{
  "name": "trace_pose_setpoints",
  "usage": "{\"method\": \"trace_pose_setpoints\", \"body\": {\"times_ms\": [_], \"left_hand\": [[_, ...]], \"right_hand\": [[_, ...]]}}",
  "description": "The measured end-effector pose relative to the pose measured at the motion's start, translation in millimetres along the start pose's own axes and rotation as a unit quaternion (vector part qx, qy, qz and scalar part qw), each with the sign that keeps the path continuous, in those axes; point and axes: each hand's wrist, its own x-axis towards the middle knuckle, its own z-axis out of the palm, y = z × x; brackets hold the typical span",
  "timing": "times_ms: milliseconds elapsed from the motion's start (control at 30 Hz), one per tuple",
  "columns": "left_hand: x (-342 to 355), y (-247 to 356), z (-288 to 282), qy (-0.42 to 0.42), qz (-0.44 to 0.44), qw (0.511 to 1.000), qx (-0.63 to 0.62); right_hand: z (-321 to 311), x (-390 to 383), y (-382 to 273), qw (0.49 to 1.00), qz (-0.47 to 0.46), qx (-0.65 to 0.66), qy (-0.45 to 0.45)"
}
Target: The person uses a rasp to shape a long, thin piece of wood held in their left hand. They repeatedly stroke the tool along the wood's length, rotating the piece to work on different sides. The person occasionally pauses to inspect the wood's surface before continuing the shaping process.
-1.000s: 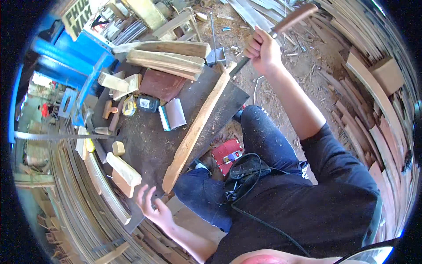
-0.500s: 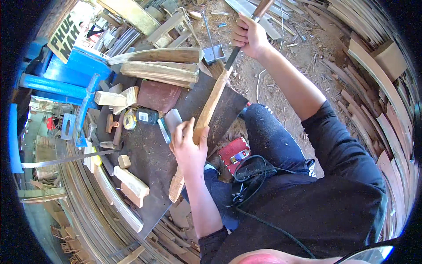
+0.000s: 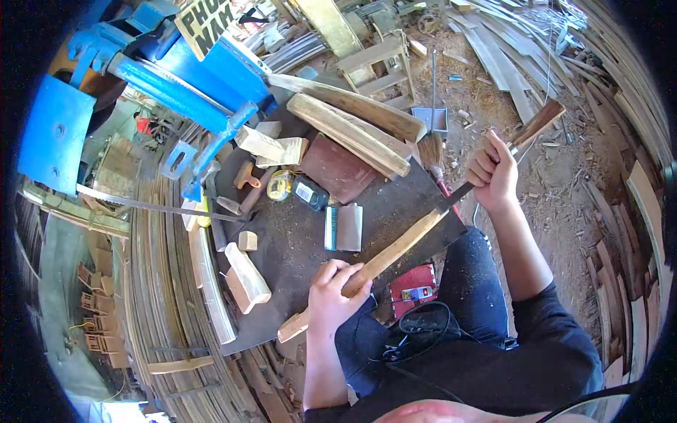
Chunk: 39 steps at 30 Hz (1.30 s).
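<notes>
Taking the flat rectangular grey-and-teal packet on the flat dark bench top as clock centre: the long tan wooden bar runs from 7 round to 3, flat rectangular red pouch beyond it between 4 and 5. Flat rectangular reddish-brown pad is at 12, long rough tan timber pieces behind that. Round yellow tape measure's at 10, chunky pale wooden block at 9, squarish blue dustpan on the floor at 1.

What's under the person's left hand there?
The left hand covers part of a long, narrow piece of wood, which shows on both sides of it. The covered stretch and the wood's underside can't be seen.
</notes>
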Motion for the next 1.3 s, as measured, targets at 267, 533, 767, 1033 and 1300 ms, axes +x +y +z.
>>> {"method": "trace_pose_setpoints", "body": {"times_ms": [267,533,767,1033,1300], "left_hand": [[2.0,4.4,9.4,0.022,-0.042,0.999,-0.022],[3.5,6.6,9.7,0.026,-0.032,0.999,-0.011],[1.2,6.9,11.4,0.027,-0.033,0.999,-0.002],[4.9,0.4,8.1,0.016,-0.047,0.998,-0.031],[2.4,-0.2,8.2,0.024,-0.061,0.997,-0.032]], "right_hand": [[-15.1,-9.6,10.2,0.999,-0.011,0.032,-0.028],[-6.6,-22.6,32.2,0.998,0.015,0.056,0.016],[-15.0,-18.2,12.6,0.998,-0.027,0.052,0.029],[-4.3,-29.5,16.9,0.996,-0.085,0.027,-0.024],[-1.5,-14.3,12.5,0.995,-0.083,0.011,0.057]]}}
